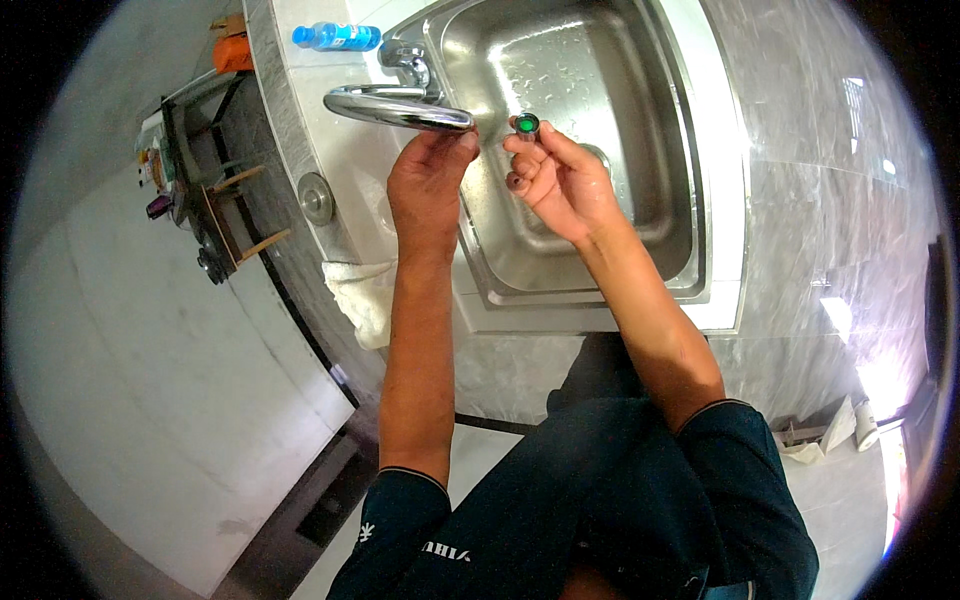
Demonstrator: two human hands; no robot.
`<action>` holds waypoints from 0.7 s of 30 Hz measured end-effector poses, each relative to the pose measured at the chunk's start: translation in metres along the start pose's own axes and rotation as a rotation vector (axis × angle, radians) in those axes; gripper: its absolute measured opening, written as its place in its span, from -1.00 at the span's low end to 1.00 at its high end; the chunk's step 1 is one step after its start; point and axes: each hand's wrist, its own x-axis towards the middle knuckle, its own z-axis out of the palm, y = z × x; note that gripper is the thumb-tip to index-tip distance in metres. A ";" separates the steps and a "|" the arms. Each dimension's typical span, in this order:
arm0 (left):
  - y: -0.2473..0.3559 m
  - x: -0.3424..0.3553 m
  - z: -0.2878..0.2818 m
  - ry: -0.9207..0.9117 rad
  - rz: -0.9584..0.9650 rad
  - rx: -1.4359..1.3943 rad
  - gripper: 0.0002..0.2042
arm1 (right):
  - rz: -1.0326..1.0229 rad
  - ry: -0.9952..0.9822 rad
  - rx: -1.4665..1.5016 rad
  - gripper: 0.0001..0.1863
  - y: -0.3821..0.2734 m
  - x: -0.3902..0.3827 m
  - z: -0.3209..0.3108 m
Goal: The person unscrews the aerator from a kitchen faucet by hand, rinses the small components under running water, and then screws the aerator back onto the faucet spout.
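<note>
A chrome faucet [395, 103] curves out from the back left of the stainless steel sink [630, 70]. My left hand [425, 190] is closed at the free end of its spout, with the fingertips partly hidden behind the tip. Over the basin, my right hand [572, 190] pinches a small round faucet aerator [527, 124] with a metal rim and a green face turned up toward me. The aerator is apart from the spout, a short way to its right. Water drops cling to the basin.
On the counter left of the faucet lies a blue bottle [338, 37] on its side. A round metal cap [316, 198] is set in the counter, and a white cloth [362, 300] hangs over its near edge. Farther left stands a dark table [185, 175] with several items.
</note>
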 end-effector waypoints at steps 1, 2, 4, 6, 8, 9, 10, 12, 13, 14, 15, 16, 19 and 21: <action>0.000 -0.001 0.001 0.007 -0.010 -0.030 -0.77 | 0.010 -0.019 0.029 -0.78 0.000 -0.001 0.001; 0.001 -0.003 0.003 0.028 -0.041 -0.069 -0.78 | 0.020 -0.037 0.058 -0.78 0.001 -0.001 0.001; 0.000 -0.007 0.006 0.065 -0.106 -0.147 -0.79 | 0.005 0.002 0.044 -0.78 0.002 -0.004 0.006; 0.000 -0.012 0.010 0.023 -0.102 -0.054 -0.79 | 0.007 0.010 0.033 -0.79 0.002 -0.006 0.006; 0.001 -0.018 0.016 -0.015 -0.021 0.033 -0.79 | 0.028 -0.011 0.025 -0.79 0.001 -0.007 0.003; 0.000 -0.022 0.020 -0.030 0.055 0.071 -0.80 | 0.027 0.007 -0.014 -0.79 0.001 -0.010 0.006; 0.001 -0.026 0.023 -0.045 0.131 0.109 -0.80 | 0.026 0.026 -0.053 -0.79 0.001 -0.012 0.008; 0.005 -0.030 0.025 -0.057 0.246 0.237 -0.80 | 0.010 0.044 -0.111 -0.80 0.001 -0.017 0.010; 0.006 -0.031 0.025 -0.065 0.279 0.274 -0.80 | -0.005 0.043 -0.130 -0.80 0.001 -0.020 0.010; 0.006 -0.033 0.025 -0.074 0.311 0.312 -0.81 | -0.019 0.042 -0.149 -0.80 0.001 -0.022 0.009; 0.006 -0.033 0.024 -0.074 0.384 0.418 -0.81 | -0.032 0.041 -0.184 -0.80 0.001 -0.024 0.010; 0.007 -0.033 0.022 -0.072 0.456 0.525 -0.82 | -0.044 0.041 -0.219 -0.80 0.000 -0.027 0.011; 0.014 -0.038 0.019 -0.099 0.583 0.709 -0.84 | -0.054 0.027 -0.287 -0.80 0.000 -0.036 0.012; 0.020 -0.042 0.019 -0.121 0.629 0.770 -0.85 | -0.050 0.026 -0.293 -0.80 0.000 -0.041 0.013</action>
